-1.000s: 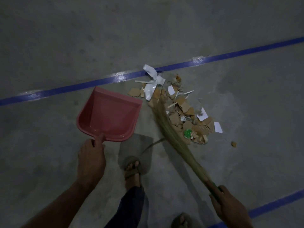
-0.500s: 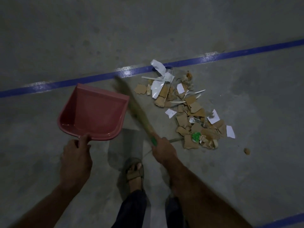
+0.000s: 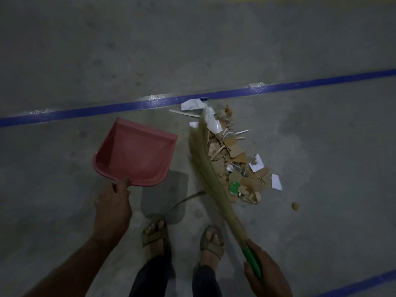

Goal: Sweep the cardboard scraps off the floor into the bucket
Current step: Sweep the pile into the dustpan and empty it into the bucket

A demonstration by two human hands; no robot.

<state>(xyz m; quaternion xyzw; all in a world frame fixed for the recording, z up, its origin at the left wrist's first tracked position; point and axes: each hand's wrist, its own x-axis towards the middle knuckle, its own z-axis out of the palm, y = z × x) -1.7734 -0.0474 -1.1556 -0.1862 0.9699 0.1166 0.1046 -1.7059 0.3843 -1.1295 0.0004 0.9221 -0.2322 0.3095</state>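
Observation:
A heap of brown cardboard scraps (image 3: pixel 236 156) mixed with white paper and a green bit lies on the grey concrete floor right of centre. My left hand (image 3: pixel 112 207) grips the handle of a pink dustpan (image 3: pixel 137 152), held tilted just left of the heap with nothing in it. My right hand (image 3: pixel 264 273) holds the green handle of a grass broom (image 3: pixel 209 174), whose bristles lie along the heap's left edge, between pan and scraps. No bucket is in view.
A blue tape line (image 3: pixel 214 99) crosses the floor behind the heap, another runs at the lower right (image 3: pixel 364 282). A single crumb (image 3: pixel 295 206) lies apart to the right. My two sandalled feet (image 3: pixel 182 234) stand just below the dustpan and broom.
The broom swung from left near the dustpan back to the heap's left edge. My right hand drew back low and to the right. My right foot stepped forward into view.

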